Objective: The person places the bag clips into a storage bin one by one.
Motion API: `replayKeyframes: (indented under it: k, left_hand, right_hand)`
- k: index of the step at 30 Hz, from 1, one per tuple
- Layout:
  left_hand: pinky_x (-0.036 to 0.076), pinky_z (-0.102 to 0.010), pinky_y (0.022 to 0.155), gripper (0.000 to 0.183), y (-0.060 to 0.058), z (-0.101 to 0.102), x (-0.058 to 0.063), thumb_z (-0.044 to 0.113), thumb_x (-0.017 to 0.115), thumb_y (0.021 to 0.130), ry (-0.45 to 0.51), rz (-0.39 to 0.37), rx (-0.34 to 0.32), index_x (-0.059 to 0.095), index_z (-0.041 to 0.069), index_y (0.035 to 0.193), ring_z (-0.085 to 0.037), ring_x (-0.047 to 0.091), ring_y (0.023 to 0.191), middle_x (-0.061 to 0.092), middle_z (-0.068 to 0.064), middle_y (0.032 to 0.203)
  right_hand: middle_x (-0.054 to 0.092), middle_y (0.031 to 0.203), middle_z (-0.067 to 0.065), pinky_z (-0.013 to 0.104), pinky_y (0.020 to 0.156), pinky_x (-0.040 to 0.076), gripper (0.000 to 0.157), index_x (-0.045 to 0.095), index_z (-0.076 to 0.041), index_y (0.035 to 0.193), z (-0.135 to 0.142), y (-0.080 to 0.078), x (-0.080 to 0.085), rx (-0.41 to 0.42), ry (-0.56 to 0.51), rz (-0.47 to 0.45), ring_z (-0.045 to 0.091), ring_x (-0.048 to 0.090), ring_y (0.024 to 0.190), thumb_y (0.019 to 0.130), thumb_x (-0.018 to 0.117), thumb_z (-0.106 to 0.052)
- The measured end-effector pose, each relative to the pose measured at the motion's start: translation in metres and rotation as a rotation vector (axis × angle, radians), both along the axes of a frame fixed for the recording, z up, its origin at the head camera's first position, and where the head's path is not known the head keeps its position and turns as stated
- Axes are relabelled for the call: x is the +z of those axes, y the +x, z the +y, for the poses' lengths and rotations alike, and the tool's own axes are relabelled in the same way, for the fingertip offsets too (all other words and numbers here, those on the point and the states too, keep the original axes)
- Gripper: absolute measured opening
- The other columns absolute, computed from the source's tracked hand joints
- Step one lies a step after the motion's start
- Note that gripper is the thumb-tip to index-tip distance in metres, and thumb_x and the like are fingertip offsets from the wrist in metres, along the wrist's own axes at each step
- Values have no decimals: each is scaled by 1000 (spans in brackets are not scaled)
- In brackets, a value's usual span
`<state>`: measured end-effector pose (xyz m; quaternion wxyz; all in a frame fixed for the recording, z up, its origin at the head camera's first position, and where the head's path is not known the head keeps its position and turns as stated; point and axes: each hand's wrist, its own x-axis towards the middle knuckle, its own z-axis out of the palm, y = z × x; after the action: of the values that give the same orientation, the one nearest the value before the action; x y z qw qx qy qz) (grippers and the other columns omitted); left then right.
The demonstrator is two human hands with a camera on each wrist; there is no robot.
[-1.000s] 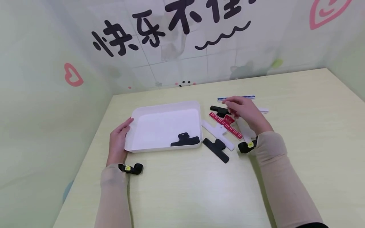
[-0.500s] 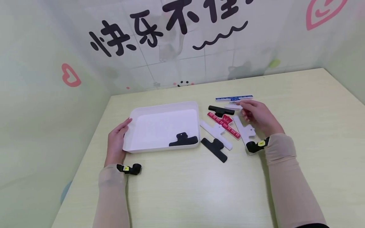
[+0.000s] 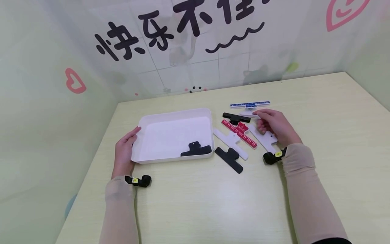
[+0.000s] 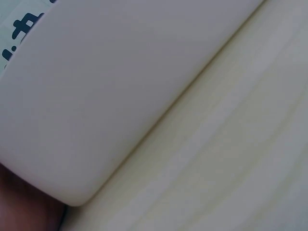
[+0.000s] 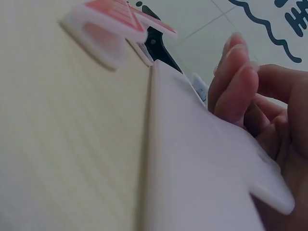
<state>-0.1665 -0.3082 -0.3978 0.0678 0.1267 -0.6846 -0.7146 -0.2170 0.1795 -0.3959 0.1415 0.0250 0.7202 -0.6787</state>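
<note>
My left hand (image 3: pixel 124 154) holds the left side of a white tray (image 3: pixel 164 160); in the left wrist view the tray wall (image 4: pixel 110 91) covers much of the frame. A black clip (image 3: pixel 198 151) lies in the tray's front right corner. My right hand (image 3: pixel 278 125) is among the loose clips, its fingertips over a white clip (image 3: pixel 246 114) at the back; whether they pinch it is hidden. Another white clip (image 3: pixel 264 138) lies under the hand. In the right wrist view, a white clip (image 5: pixel 192 154) partly covers my curled fingers (image 5: pixel 238 91).
Between tray and right hand lie a black clip (image 3: pixel 234 118), a red piano-key clip (image 3: pixel 239 133), a long white clip (image 3: pixel 226 140) and a second black clip (image 3: pixel 228 159). A blue piano-key clip (image 3: pixel 240 105) lies farthest back. A printed wall (image 3: pixel 195 64) rises behind the table.
My right hand has shifted right and slightly down from over the black clip to the back white clip. The white clip under it has turned. The left hand and tray keep their places.
</note>
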Motion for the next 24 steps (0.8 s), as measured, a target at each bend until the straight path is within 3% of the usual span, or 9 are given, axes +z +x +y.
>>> replayKeyframes:
  k: [7,15,20,24]
  left_hand:
    - [37,-20,92,30,-1,0,-1,19,49,92,-9,-1,7,58,17,121,-6,32,124,44,10,132]
    - [36,-19,92,30,0,2,2,17,48,93,-2,4,3,57,16,122,-6,32,124,45,9,132]
    - [37,-19,92,31,1,3,2,19,48,93,-13,1,0,56,16,122,-6,31,125,44,9,133]
    - [38,-19,91,30,0,2,2,19,48,93,-2,-3,1,57,16,122,-7,32,124,43,9,133]
  right_hand:
    - [64,87,9,26,63,50,40,51,-8,119,-3,-2,0,9,91,-10,17,59,68,92,46,-37]
    - [56,93,11,25,62,50,42,46,-6,122,-6,-2,3,-50,120,-31,16,60,70,93,44,-36]
    - [53,95,11,24,61,49,42,47,-7,122,-6,-3,3,-94,93,-43,14,58,69,93,44,-37]
    - [56,94,8,21,60,47,48,50,-6,122,-4,-2,3,-154,3,-53,13,55,71,90,46,-42]
